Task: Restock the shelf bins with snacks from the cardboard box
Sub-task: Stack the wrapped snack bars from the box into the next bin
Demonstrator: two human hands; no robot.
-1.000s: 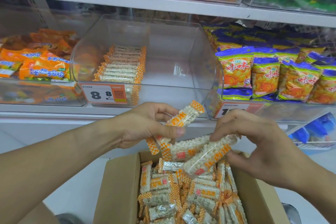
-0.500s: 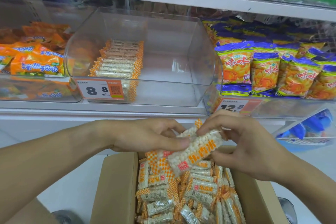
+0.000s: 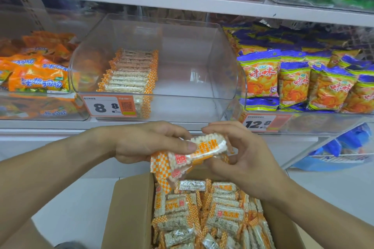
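Snack packs (image 3: 199, 150), a small bundle of puffed-rice bars in orange-checked wrappers, sit between both hands just above the open cardboard box (image 3: 129, 210) and in front of the shelf edge. Left hand (image 3: 149, 142) comes in from the left with its thumb laid flat across the top pack's label and its fingers curled underneath, pinching the bundle. Right hand (image 3: 240, 159) comes from the right, palm turned toward the packs, fingertips curled over the far upper edge of the bundle and thumb low beneath it, so the packs are gripped from both ends. Both forearms stretch forward over the box, wrists roughly level. More of the same packs fill the box below. On the shelf behind, the clear bin (image 3: 182, 62) holds one neat row of matching packs against its left side, above a price tag (image 3: 110, 106) reading 8.8. Orange bags (image 3: 38, 79) fill the bin to its left, blue-and-yellow bags (image 3: 293, 83) the bin to its right
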